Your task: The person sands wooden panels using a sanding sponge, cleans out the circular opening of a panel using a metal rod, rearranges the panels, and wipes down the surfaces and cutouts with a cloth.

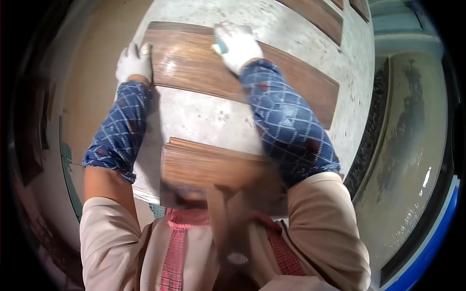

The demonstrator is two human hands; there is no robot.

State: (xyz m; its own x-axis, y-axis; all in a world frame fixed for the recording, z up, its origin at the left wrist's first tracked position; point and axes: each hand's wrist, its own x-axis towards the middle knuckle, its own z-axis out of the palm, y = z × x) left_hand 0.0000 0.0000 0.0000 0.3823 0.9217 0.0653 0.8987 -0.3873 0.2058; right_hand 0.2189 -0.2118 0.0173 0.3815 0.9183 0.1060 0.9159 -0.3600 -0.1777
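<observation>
Two wood-grain planks are lying on the grey concrete slab [204, 116]: far plank [194, 63] under both hands, near plank [208, 167] by the chest, partly blocking the view. More planks [320, 17] are sitting top right. Left hand [133, 63], white-gloved, is gripping the far plank's left end, fingers curled over the edge. Right hand [238, 46] is pressing a small green block [221, 47] onto its top face, fingers wrapped around it.
</observation>
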